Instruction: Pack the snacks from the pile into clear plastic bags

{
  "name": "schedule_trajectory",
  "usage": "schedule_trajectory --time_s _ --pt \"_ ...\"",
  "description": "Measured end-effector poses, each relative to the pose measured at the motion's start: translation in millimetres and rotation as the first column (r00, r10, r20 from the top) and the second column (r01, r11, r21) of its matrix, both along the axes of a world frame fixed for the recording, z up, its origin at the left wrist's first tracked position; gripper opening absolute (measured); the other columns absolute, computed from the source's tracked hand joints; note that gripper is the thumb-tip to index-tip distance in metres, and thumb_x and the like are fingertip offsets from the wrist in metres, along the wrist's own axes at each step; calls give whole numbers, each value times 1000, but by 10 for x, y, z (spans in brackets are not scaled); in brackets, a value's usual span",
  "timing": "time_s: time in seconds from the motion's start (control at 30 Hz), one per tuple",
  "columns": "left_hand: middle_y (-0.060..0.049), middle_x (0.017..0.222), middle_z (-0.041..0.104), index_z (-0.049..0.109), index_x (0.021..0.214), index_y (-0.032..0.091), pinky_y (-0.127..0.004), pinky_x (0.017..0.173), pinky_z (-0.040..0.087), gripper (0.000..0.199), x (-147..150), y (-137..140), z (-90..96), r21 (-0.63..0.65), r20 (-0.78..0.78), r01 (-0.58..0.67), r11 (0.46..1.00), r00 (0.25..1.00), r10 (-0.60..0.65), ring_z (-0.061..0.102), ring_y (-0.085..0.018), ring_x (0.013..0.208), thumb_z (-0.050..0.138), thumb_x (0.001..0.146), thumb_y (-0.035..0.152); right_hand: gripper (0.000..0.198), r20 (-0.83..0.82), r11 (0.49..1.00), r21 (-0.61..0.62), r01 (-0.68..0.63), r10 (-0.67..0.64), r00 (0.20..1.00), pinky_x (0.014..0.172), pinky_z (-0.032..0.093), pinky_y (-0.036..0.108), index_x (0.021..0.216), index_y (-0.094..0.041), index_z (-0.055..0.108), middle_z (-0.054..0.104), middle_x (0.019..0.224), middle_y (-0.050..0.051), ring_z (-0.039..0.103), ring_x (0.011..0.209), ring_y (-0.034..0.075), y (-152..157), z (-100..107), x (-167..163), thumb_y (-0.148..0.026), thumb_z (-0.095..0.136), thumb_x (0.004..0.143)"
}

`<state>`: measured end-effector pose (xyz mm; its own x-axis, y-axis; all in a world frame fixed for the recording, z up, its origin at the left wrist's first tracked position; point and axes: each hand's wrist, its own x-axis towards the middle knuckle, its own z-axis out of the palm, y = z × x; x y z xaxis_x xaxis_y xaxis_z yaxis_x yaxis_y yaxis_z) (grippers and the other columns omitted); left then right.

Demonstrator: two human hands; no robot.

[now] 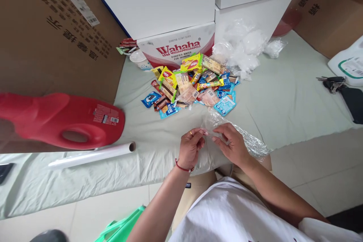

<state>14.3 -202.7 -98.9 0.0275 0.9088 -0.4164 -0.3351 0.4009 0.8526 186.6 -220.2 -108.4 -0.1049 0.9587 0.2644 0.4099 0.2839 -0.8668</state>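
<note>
My left hand [193,145] is closed in a pinch at the edge of a clear plastic bag [210,121], with a small pinkish bit showing at the fingertips. Just right of it, my right hand [231,143] has thumb and forefinger curved and apart, close against the film. A crinkled clear plastic sheet [252,141] stretches from there past the right wrist toward the cloth's edge; whether it belongs to the bag I cannot tell. Beyond both hands lies a pile of wrapped snacks [183,83], including a yellow nabati packet [191,62] and a pale blue packet [225,105].
Crumpled clear bags [245,47] lie right of the pile, before white boxes [159,0]. A Wahaha carton [178,47] and a paper cup [140,59] stand behind. At left are a red jug [70,119] and a white roll [93,155]; keys [333,83] lie at right.
</note>
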Motion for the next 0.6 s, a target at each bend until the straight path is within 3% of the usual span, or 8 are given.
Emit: schedule_trajectory --time_s 0.1,0.2,0.33,0.6 --pt "-2 71 69 76 83 15 -22 46 25 31 53 -35 40 21 -27 11 1000 1000 -10 45 -7 49 83 71 43 18 -64 996 -86 -14 8 998 67 49 30 104 -24 73 68 93 4 57 70 16 85 -8 -80 -39 65 96" --pt "-2 73 70 75 81 16 -23 47 25 28 73 -56 42 23 -45 -13 1000 999 14 44 -7 49 81 72 42 20 -248 975 -218 -29 -27 968 70 50 29 95 -23 73 70 85 3 62 75 17 144 -51 -106 -40 64 96" --pt "-2 70 69 72 77 17 -23 47 24 27 70 -68 17 17 -58 -33 999 998 34 43 -7 49 80 72 42 26 -383 940 -340 -27 -113 917 60 46 26 91 -21 70 65 74 -1 56 64 14 157 -86 -73 -46 67 92" --pt "0 68 67 75 80 17 -23 49 26 30 183 -91 55 34 -19 -35 999 999 36 42 -6 49 85 68 43 20 -246 968 -253 -9 -55 968 63 46 27 95 -22 73 69 83 1 57 68 14 54 -45 -59 -42 73 89"
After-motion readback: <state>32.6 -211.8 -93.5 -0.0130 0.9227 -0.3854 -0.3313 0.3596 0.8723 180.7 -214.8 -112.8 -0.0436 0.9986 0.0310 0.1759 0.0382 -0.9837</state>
